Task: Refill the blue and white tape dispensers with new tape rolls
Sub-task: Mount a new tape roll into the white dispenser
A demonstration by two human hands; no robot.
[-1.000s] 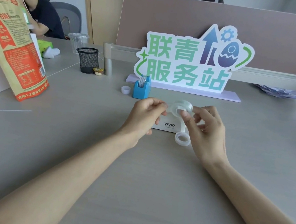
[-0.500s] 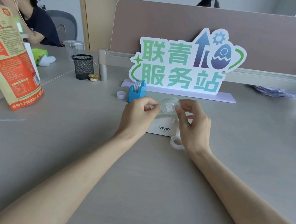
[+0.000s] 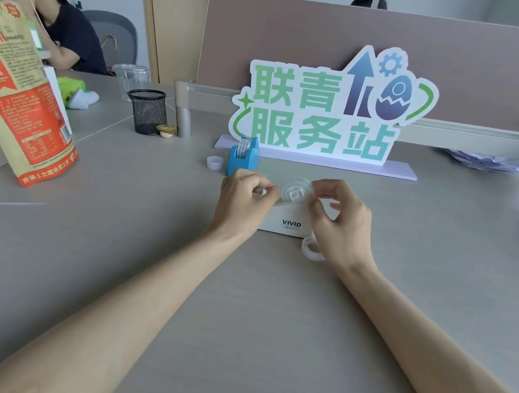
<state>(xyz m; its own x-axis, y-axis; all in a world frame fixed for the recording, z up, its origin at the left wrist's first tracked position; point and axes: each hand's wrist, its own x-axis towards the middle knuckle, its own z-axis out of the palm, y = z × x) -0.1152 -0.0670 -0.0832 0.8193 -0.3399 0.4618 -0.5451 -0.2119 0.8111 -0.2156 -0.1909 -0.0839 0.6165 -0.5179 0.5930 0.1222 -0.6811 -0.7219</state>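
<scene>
A clear tape roll (image 3: pixel 296 192) on a white hub sits at the top of the white "VIVID" dispenser (image 3: pixel 284 225). My right hand (image 3: pixel 342 223) pinches the roll's right side. My left hand (image 3: pixel 244 200) pinches at the roll's left edge, fingers closed; I cannot tell whether it holds the tape end. A second clear roll (image 3: pixel 311 248) lies flat on the desk under my right wrist. The blue dispenser (image 3: pixel 243 157) stands just behind my left hand with a printed roll in it. A small white core (image 3: pixel 214 162) lies to its left.
A large green-and-blue sign (image 3: pixel 329 112) stands behind the dispensers. A black mesh pen cup (image 3: pixel 146 111) and a small capsule (image 3: pixel 165 130) are at the back left. An orange-red bag (image 3: pixel 12 96) leans at the left. A seated person is beyond it.
Both hands have lowered the clear roll from mid-air down onto the white dispenser. The view has shifted slightly with my head.
</scene>
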